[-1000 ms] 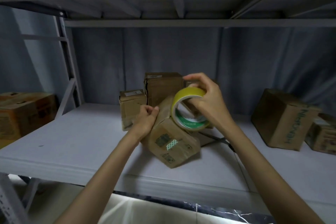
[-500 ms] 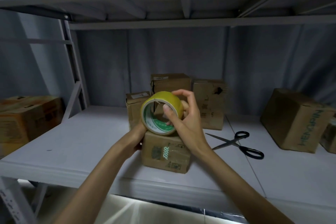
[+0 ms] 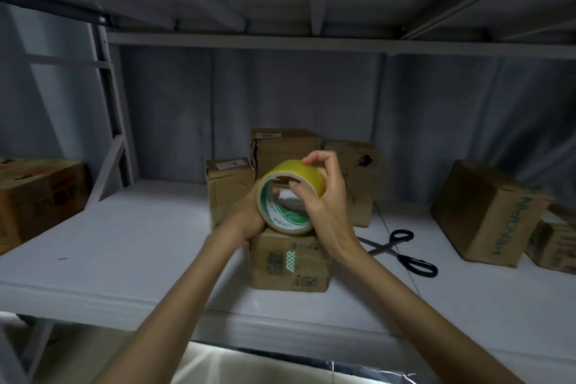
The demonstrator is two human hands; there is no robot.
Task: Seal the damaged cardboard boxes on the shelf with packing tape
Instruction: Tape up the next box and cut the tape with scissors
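Head view, right hand [image 3: 324, 196]: fingers curled round the yellow roll of packing tape [image 3: 288, 196], thumb at its core.
Left hand [image 3: 246, 218]: grips the roll from the left.
Roll: just above the small brown cardboard box [image 3: 290, 262].
Box: near the white shelf [image 3: 124, 246] front edge.
Black-handled scissors [image 3: 402, 251]: lying right of the box.

A roll of yellow packing tape [image 3: 291, 196] with a green-and-white printed core stands on edge at the centre of the frame, directly above a small brown cardboard box [image 3: 290, 260] resting upright near the front of the white shelf [image 3: 124, 246]. Three more worn brown boxes [image 3: 285, 150] cluster just behind it; the right one has a dark torn hole. A larger tilted box [image 3: 486, 212] sits at right
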